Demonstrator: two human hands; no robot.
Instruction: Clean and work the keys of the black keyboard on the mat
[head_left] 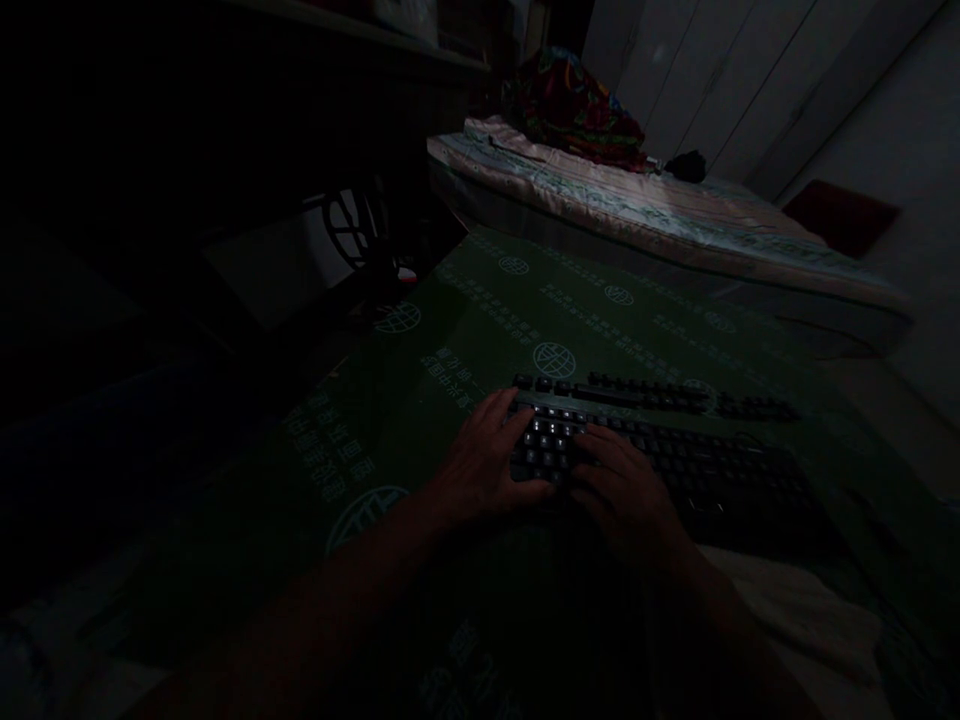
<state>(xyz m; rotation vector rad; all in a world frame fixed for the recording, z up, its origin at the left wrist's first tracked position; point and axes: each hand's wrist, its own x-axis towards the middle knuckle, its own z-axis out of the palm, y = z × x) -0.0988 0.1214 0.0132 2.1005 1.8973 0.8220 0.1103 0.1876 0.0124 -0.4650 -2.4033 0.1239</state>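
Observation:
A black keyboard [720, 470] lies on a green sheet in dim light, with the keys at its left end lit brightest. My left hand [484, 455] grips that left end, fingertips at the far edge and thumb along the near side. Over the keys just right of it, my right hand [619, 485] is bent with its fingers close together; its thumb and whatever it may pinch are lost in shadow. Behind the keyboard, loose black keycaps [652, 395] stand in rows, apart from its body.
The green sheet [450, 420] carries white globe prints and lettering. Beyond it is a mattress [600, 190] with a red patterned blanket [577, 110] heaped on it. A pale cloth [802, 610] lies at the near right. Dark furniture [262, 120] fills the left side.

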